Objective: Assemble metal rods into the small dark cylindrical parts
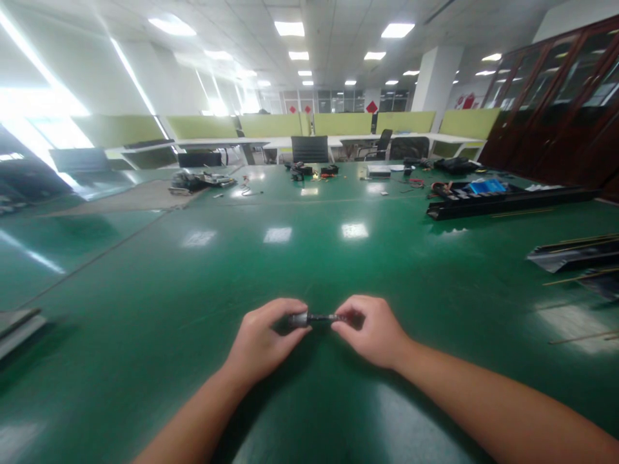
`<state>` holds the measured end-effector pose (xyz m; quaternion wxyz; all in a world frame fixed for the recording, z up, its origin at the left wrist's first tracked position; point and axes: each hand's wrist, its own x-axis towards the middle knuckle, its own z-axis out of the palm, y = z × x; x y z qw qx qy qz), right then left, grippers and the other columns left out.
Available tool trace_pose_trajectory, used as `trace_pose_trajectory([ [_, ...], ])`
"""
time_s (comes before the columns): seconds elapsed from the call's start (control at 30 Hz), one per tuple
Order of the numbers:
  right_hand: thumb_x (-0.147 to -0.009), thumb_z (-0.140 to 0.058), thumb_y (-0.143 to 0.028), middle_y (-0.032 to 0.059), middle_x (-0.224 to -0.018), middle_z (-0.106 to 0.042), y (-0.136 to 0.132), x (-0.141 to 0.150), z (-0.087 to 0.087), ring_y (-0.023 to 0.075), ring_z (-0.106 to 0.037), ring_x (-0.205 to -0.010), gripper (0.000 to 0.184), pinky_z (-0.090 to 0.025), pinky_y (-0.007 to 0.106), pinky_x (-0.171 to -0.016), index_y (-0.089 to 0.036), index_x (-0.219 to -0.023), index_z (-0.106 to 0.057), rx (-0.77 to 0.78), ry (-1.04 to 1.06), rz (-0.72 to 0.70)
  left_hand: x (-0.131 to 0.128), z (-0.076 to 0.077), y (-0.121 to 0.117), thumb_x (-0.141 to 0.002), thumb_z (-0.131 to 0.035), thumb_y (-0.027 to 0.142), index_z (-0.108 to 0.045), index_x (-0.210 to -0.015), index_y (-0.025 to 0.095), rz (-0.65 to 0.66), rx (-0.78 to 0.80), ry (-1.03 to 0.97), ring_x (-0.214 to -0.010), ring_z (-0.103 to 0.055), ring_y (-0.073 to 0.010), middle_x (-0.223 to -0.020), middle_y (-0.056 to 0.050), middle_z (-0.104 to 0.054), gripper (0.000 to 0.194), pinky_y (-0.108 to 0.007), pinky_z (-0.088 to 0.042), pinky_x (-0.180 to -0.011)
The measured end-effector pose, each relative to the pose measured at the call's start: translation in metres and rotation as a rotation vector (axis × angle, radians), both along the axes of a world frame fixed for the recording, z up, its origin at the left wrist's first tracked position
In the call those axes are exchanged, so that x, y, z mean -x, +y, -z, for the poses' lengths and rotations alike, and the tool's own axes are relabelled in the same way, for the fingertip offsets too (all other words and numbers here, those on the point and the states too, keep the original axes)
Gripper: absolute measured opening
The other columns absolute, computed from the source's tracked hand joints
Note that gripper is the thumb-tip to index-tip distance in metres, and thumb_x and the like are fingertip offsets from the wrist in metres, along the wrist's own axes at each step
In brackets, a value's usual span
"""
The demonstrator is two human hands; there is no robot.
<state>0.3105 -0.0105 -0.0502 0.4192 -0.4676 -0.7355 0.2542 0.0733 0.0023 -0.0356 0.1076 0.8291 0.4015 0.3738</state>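
Between my two hands, above the green table point(232, 270), lies a small grey cylinder point(298, 319) in line with a thin dark rod point(320, 317). My left hand point(264, 336) pinches the grey cylinder between thumb and fingers. From the right, my right hand point(374, 330) grips the far end of the dark rod, where something reddish shows inside the fingers. The rod's tip meets the cylinder; whether they are one piece I cannot tell. Both ends are partly hidden by fingers.
Long black metal channels point(512, 201) with a blue item point(487, 187) lie at the right. Across the table's far side are a tangle of parts point(200, 182), small electronics point(309, 171) and a white box point(378, 171). A grey slab point(19, 328) sits at the left edge.
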Motion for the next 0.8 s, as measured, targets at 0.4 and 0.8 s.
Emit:
trace_pose_trajectory([
  [0.4,-0.077,-0.074,-0.020,0.0013,-0.072,-0.070,0.000,0.000,-0.001,0.0152,-0.061,-0.065,0.002,-0.044,0.026,-0.062,-0.019,-0.078,-0.074,0.004,0.001,0.002,0.002,-0.002,0.000,-0.081,-0.072,0.023,-0.071,-0.100,0.021,-0.014,0.017,0.015,-0.091,-0.071,-0.0180,-0.100,-0.004,-0.074,0.019,-0.029,-0.058,-0.086],
  [0.8,-0.083,-0.068,-0.030,0.0025,-0.071,-0.070,0.002,0.000,-0.001,0.0145,-0.060,-0.064,0.016,-0.045,0.024,-0.061,-0.016,-0.078,-0.073,0.103,0.199,0.026,0.024,-0.014,0.019,-0.077,-0.076,0.048,-0.066,-0.120,0.016,-0.403,0.308,-0.399,-0.094,-0.072,-0.0230,-0.106,-0.009,-0.075,0.054,-0.033,-0.058,-0.087],
])
